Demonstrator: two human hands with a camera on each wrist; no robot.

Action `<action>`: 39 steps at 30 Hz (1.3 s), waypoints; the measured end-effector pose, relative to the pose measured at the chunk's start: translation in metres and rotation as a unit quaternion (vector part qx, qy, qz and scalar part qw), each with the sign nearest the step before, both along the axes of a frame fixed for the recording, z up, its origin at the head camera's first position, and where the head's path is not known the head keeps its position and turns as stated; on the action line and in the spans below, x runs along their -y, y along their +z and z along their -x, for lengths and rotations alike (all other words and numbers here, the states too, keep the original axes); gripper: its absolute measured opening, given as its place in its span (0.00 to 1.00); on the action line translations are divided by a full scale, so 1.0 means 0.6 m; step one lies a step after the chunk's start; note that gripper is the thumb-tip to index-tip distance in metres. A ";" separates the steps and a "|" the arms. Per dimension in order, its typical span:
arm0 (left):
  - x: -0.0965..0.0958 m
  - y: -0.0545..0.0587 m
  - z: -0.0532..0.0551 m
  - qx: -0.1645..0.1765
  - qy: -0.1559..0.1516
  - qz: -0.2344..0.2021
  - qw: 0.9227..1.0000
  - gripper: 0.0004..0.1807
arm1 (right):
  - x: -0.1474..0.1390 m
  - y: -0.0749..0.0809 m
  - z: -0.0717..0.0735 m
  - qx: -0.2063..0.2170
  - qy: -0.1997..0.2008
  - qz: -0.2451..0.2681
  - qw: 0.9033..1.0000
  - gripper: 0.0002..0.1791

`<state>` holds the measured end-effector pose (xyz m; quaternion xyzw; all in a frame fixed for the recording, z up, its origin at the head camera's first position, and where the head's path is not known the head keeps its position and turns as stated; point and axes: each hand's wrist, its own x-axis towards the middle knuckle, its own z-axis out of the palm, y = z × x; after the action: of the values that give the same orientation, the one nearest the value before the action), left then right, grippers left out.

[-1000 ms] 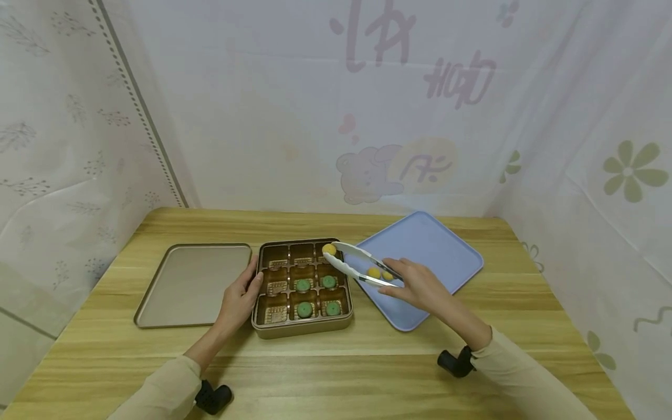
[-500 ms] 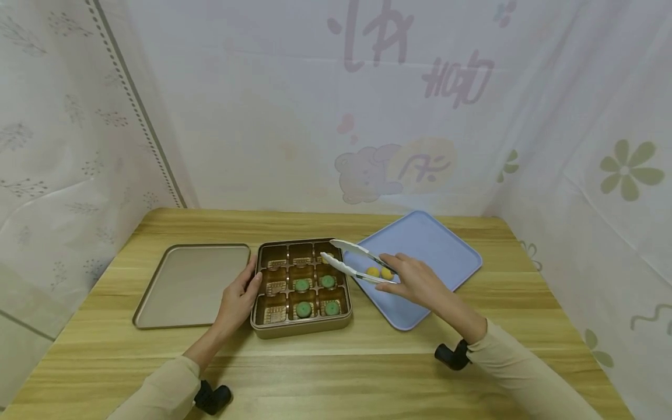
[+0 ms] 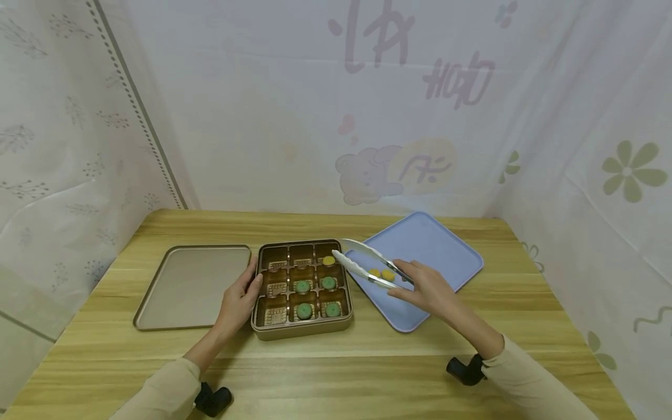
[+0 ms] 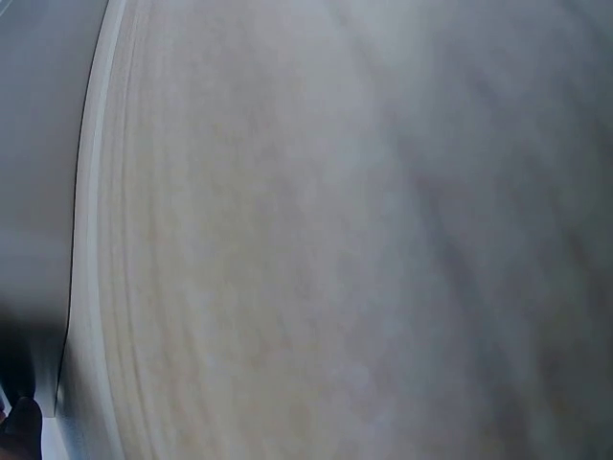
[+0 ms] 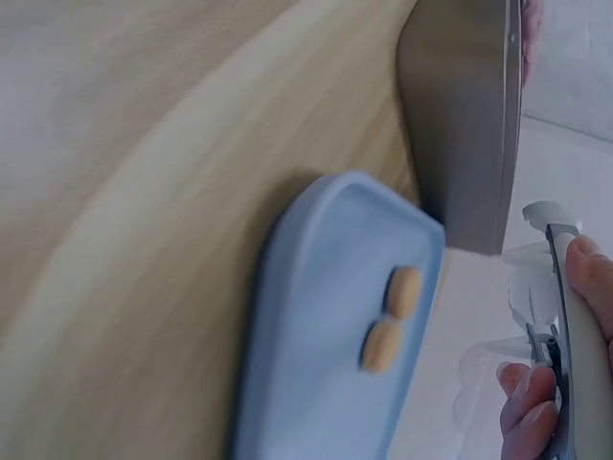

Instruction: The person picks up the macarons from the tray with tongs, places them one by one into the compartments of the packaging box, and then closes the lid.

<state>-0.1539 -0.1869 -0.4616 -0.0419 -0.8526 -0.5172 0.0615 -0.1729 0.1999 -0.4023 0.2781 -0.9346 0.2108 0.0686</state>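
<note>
My left hand point(image 3: 237, 300) rests against the left wall of a gold tin box point(image 3: 304, 333), its thumb near the rim and fingers along the side. The box has a brown divided insert. Several small round green cakes point(image 3: 304, 311) sit in its front and middle compartments, and a yellow one point(image 3: 328, 261) lies in the back right compartment. My right hand point(image 3: 427, 287) grips white-tipped tongs point(image 3: 353, 267). Their spread tips are at the box's right edge with nothing between them. In the right wrist view, fingers and thumb point(image 5: 594, 273) wrap the tongs' handles.
Right of the box lies a blue tray point(image 3: 425, 245) with two yellow cakes point(image 5: 383, 345), partly behind the tongs in the head view. A flat gold lid point(image 3: 194, 286) lies on the left of the wooden table point(image 3: 336, 379). Printed cloth point(image 3: 262, 116) hangs behind.
The yellow cake held in the tongs' tips a second ago now lies in the back right compartment. The tongs and right hand have drawn back to the right. The left hand stays put.
</note>
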 end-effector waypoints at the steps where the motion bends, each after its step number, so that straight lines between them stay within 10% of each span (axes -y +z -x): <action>1: 0.000 0.000 0.001 0.004 0.000 0.002 1.000 0.29 | -0.006 -0.002 -0.003 -0.001 -0.002 0.002 1.000 0.34; 18: 0.005 0.000 0.002 -0.005 -0.006 0.002 1.000 0.29 | -0.109 -0.032 -0.062 -0.001 -0.063 -0.012 0.998 0.33; 39: 0.003 -0.001 0.003 0.009 -0.004 -0.002 1.000 0.29 | -0.137 -0.043 -0.070 0.004 -0.067 -0.029 0.997 0.30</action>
<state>-0.1558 -0.1886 -0.4622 -0.0406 -0.8521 -0.5192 0.0519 -0.1307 0.2822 -0.4279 0.2156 -0.9571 0.1801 0.0711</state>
